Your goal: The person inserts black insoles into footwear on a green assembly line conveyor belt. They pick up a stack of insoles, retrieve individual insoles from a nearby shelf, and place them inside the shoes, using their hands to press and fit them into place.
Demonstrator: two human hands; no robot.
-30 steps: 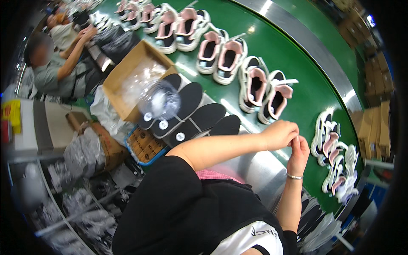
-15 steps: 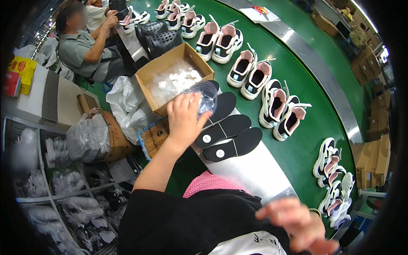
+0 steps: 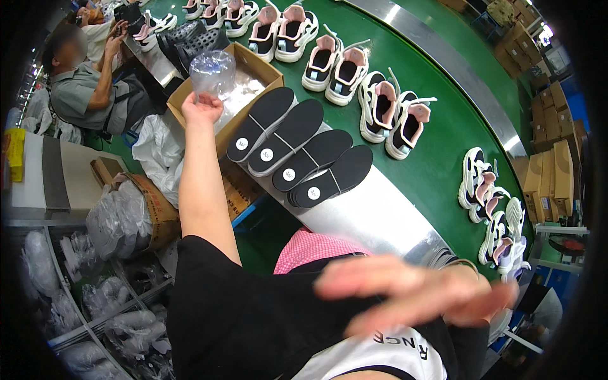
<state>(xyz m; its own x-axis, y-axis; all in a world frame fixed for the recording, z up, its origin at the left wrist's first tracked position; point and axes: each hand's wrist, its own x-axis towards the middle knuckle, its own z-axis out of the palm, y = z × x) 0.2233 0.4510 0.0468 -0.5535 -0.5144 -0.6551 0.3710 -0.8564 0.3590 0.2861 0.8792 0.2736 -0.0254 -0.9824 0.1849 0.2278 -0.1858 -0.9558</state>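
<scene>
My left hand (image 3: 202,109) reaches over the near left side of an open cardboard box (image 3: 269,75), palm up with its fingers curled. At its fingertips is a clear, round, cup-shaped plastic piece (image 3: 214,71), its far side above the box. White and clear pieces lie inside the box. Beside it, several black insoles (image 3: 297,136) rest on the metal ledge (image 3: 396,218), tied in bundles with thin bands and marked with round white stickers. My right hand (image 3: 415,294) is smeared by motion in front of my body, fingers apart, with nothing seen in it.
Pairs of black, white and pink sneakers (image 3: 383,104) line the green table (image 3: 437,158). Black clogs (image 3: 190,43) stand beyond the box. A co-worker (image 3: 85,82) sits at the far left. Plastic-wrapped items fill shelves (image 3: 63,285) at left; cartons (image 3: 551,183) stand at right.
My left hand has moved left with the clear plastic piece, from above the insoles to the box, and turned palm up. My right hand has shifted left. The whole view has turned.
</scene>
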